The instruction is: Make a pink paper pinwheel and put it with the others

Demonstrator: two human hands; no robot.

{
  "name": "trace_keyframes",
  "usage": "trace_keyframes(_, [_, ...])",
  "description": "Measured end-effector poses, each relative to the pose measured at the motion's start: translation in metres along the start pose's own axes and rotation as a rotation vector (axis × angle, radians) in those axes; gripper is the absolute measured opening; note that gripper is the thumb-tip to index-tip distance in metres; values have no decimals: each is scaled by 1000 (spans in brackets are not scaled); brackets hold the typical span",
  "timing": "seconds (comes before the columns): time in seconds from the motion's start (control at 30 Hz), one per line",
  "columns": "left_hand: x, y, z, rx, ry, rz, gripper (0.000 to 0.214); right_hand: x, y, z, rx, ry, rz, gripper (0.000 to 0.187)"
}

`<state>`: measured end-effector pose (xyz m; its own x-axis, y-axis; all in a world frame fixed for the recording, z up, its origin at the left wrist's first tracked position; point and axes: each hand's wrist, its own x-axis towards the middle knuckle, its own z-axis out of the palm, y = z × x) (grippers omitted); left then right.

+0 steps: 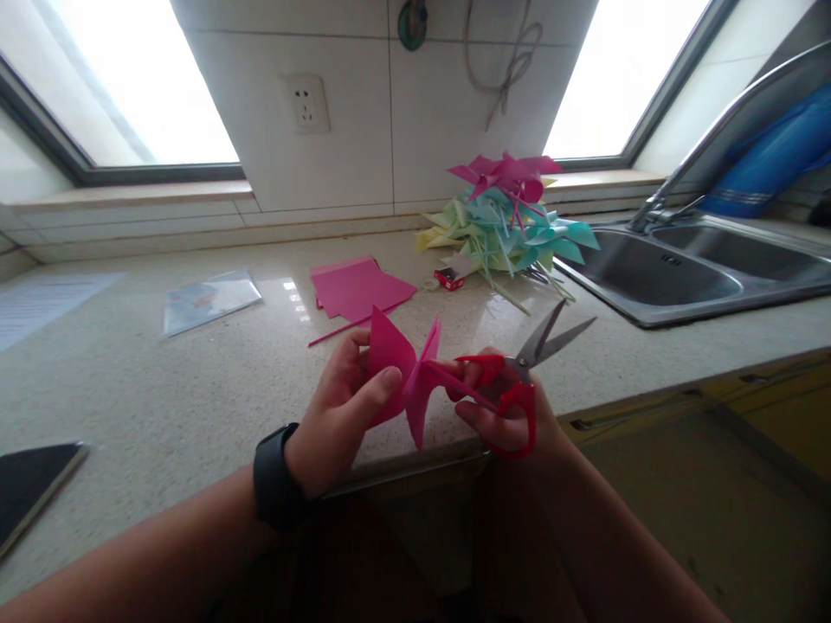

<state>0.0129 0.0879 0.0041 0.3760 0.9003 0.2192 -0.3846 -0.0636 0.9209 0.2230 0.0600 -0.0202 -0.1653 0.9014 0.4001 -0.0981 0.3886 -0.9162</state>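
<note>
My left hand (341, 407) pinches a folded pink paper shape (406, 372) with thumb and fingers, just above the counter's front edge. My right hand (503, 415) grips red-handled scissors (519, 381), whose blades point up and to the right, slightly apart. The right fingers also touch the paper's right side. A black watch (276, 476) sits on my left wrist.
Pink paper sheets (357, 287) and a pink strip (341, 329) lie on the speckled counter (162, 381). A heap of pink, green, blue and yellow paper pinwheels (503, 221) sits by the steel sink (681, 268). A small red box (447, 278), a plastic sleeve (208, 298) and a dark tablet (32, 484) lie around.
</note>
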Motion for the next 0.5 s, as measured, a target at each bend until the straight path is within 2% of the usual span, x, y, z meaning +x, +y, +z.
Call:
trace_keyframes(0.13, [1,1,-2,81,-72,25,53,0,0,0,13,18,-10,17])
trace_keyframes(0.3, [4,0,-3,174,-57,122,43,1,-2,2,41,27,-7,17])
trace_keyframes(0.5, [0,7,1,160,-72,117,36,0,-6,3,92,18,7,16])
